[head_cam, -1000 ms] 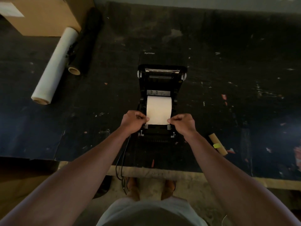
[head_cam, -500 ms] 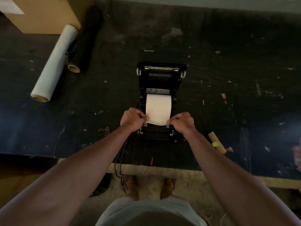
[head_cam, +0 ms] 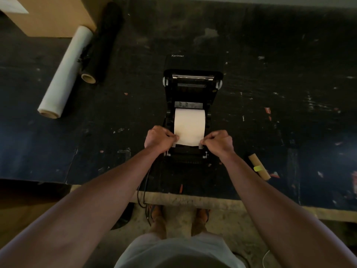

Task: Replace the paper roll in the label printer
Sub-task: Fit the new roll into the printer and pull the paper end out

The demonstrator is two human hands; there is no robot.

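Observation:
A black label printer (head_cam: 193, 89) stands on the dark table with its lid swung up and back. A white paper roll (head_cam: 189, 122) sits in its bay, and the loose end of the paper is drawn toward me over the front. My left hand (head_cam: 159, 139) pinches the left edge of that paper end. My right hand (head_cam: 219, 142) pinches the right edge. Both hands rest at the small guide tabs by the printer's front slot. An empty brown cardboard core (head_cam: 258, 166) with a yellow tag lies to the right of the printer.
A long white film roll (head_cam: 64, 72) and a black roll (head_cam: 101, 45) lie at the back left beside a cardboard box (head_cam: 56, 14). Black cables (head_cam: 143, 192) hang over the table's front edge (head_cam: 193, 200). My feet stand on the floor below.
The hands and the paper end have stayed almost in place, with the paper edge shifting only slightly at the front slot. The view has drifted a little.

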